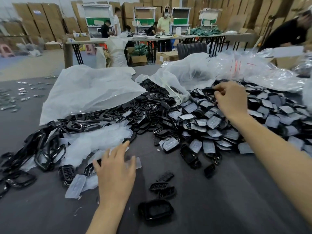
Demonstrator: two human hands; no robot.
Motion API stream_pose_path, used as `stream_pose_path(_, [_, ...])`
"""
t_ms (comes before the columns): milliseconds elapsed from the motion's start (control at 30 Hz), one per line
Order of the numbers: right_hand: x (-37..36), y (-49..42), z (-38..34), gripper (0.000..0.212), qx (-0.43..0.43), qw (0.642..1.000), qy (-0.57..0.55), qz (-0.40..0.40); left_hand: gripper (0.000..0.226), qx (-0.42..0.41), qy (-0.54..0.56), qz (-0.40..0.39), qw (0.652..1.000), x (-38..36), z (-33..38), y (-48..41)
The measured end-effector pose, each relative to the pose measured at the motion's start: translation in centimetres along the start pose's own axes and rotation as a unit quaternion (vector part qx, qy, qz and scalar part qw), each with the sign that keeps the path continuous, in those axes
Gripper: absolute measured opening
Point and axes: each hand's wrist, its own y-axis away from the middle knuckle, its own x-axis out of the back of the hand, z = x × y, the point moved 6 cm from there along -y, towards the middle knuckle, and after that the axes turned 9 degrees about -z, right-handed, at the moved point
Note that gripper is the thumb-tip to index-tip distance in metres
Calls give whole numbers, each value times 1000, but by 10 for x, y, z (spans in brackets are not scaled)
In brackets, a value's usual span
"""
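The right hand (231, 98) partly hides its pinched black piece (208, 90).

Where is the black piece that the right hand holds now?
Head view, right of centre: the right hand pinches the black piece atop the heap of film-covered parts, beside the open white bag.

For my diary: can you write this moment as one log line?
right hand: pinches black part atop pile | left hand: spread flat over clear film piece
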Motion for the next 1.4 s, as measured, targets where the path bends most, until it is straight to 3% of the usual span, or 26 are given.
stream_pose_path(100, [-25,-14,8,24,-10,990,117,-74,46,45,-20,-78,996,-10,-7,-1])
stream_pose_path(200, [-45,-15,10,26,-1,971,192,-146,41,37,-22,-64,997,-7,-5,-2])
stream_pose_path(367, [-53,-12,6,26,-4,957,230,-176,30,7,-19,-50,999,-8,0,-2])
stream_pose_path(500, [-53,-6,-12,28,3,962,222,-159,29,-18,31,-18,999,-7,2,-1])
stream_pose_path(600, [-63,9,-63,28,74,973,157,-153,28,-44,108,22,993,-4,4,0])
stream_pose_path(767, [-127,71,-154,26,191,925,59,-322,27,-42,156,59,985,-2,-2,0])
stream_pose_path(867, [-160,102,-174,43,155,916,62,-364,26,-35,185,69,980,0,-4,-1])
stream_pose_path(933, [-169,111,-180,49,120,929,73,-342,26,-28,191,83,978,2,-6,-2])
stream_pose_path(1100, [-175,119,-189,23,103,940,-22,-326,28,-9,188,101,977,3,-11,-4])
stream_pose_path(1267, [-169,125,-175,28,117,930,-80,-339,36,14,167,94,981,7,-16,-6])
stream_pose_path(1400, [-159,132,-160,22,128,923,-78,-354,54,135,-22,87,987,18,-37,-7])
